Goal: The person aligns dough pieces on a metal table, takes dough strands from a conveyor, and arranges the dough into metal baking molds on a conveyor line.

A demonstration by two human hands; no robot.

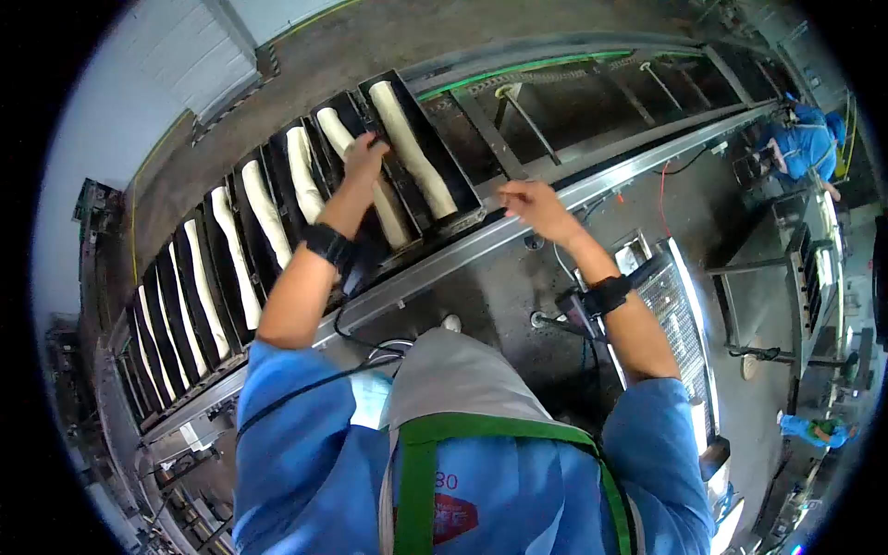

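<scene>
Long pale rolls of what looks like dough (407, 148) lie in a row of dark, narrow loaf pans (467, 196). My left hand (363, 157) is over the second pan from the right, with its fingers curled close to that pan's dough roll (334, 129) and dividing wall. Whether the fingertips grip anything there is hidden. To the right of the last pan, my right hand (535, 205) hovers by the conveyor's near rail. Its fingers are bent in against the thumb, and nothing shows in them. Each wrist wears a black band with a small device.
The pans stand on a metal conveyor frame (592, 190) that runs on to the right with crossbars. A perforated metal rack (671, 310) stands at my right side. A co-worker in blue (803, 143) is at the far right. A cable hangs across my left arm.
</scene>
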